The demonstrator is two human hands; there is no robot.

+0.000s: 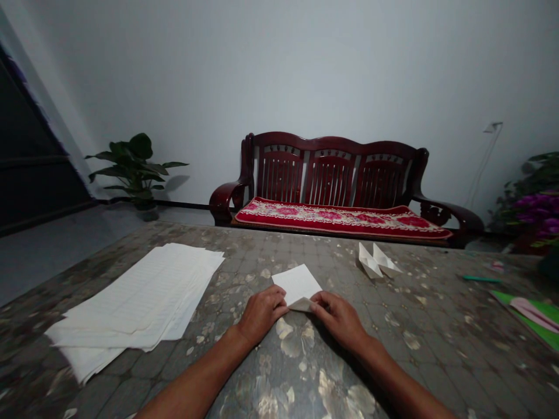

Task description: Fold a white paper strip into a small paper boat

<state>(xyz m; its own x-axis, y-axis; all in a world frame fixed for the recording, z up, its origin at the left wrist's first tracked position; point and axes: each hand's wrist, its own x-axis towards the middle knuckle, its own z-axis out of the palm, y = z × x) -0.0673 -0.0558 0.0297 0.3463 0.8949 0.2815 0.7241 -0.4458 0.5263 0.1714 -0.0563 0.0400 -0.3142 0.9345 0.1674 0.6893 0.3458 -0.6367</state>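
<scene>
A small square of white paper (297, 281) lies in the middle of the table, its near corner folded up into a triangular flap. My left hand (263, 309) pinches its left edge near the fold, fingers curled together. On the other side my right hand (338, 314) grips the right end of the flap between thumb and fingers. Beyond and to the right stands a folded white paper piece (378, 262) with several raised points, touched by neither hand.
A stack of written sheets (144, 297) spreads over the table's left side. At the right lie a green pen (481, 279) and a green sheet (519, 317) with pink scissors-like handles or a strip on it. A dark red wooden bench (334, 174) stands behind the patterned tablecloth (244, 372).
</scene>
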